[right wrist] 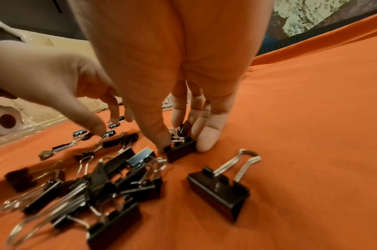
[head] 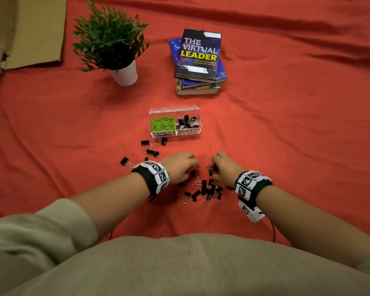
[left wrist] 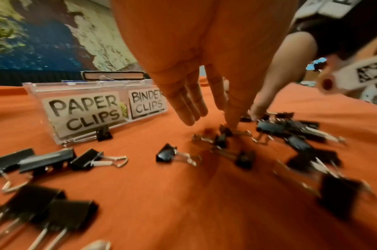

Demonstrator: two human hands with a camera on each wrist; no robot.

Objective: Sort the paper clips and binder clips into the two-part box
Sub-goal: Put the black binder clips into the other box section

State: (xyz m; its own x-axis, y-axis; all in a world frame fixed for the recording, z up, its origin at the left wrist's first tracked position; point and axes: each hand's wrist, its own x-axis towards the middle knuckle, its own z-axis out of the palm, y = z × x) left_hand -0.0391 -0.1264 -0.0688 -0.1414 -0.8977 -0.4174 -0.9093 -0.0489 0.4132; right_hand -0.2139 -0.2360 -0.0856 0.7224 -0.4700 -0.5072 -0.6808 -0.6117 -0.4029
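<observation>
- Right hand: fingers point down at the surface; thumb and fingers are curled round a black binder clip and pinch it between them, the clip resting on the orange cloth. A second clip sits up among the fingers just behind it.
- Left hand: fingers extended downward, nearly straight; the tips come down among the small binder clips on the near side of the two-part box. In the right wrist view one fingertip touches a small clip; a firm grip is not visible.
- Loose binder clips: a dense pile lies between and just below the 2 hands, on the near side of the box. A looser scatter lies near the box's front-left corner, one clip touching its front wall.
- Two-part box: clear plastic, upright, lid open, well beyond the hands. Left compartment, labelled "PAPER CLIPS", holds green paper clips; right compartment, labelled "BINDER CLIPS", holds black binder clips.
- Beyond the box: a stack of books, the top one titled "THE VIRTUAL LEADER".
- Beyond and left of the box: a potted plant in a white pot.
- Far left of the box: a sheet of cardboard at the cloth's edge.
- Both wrists carry black bands with printed marker tags.
</observation>
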